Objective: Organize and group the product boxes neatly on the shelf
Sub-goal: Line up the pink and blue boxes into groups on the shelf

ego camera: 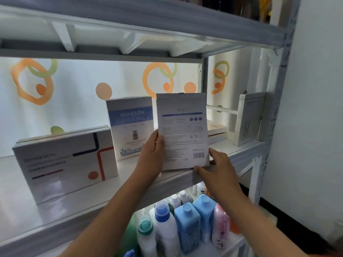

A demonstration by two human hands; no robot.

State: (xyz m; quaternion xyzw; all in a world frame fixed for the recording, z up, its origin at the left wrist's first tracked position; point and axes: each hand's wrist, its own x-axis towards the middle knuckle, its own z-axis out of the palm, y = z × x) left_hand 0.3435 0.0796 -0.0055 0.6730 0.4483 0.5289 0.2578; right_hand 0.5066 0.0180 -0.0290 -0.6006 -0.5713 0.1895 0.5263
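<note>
- A flat white box [182, 130] was gripped upright at the shelf [130, 191] edge by fingers of both the left hand [151, 154] and right hand [217, 167].
- Two boxes [65, 164] stood grouped; others [248, 117] remained scattered.

There is only one view. The camera sits on the person's head and looks forward at a shelf [74, 193], close enough for the arms to reach it. It faces the middle shelf almost straight on and tilts a bit up, so the underside of the top shelf [130, 39] shows. At the bottom it looks down on bottles [187, 223] on a lower shelf. Both arms come in from the bottom edge. A wall [315, 108] fills the right side.
</note>
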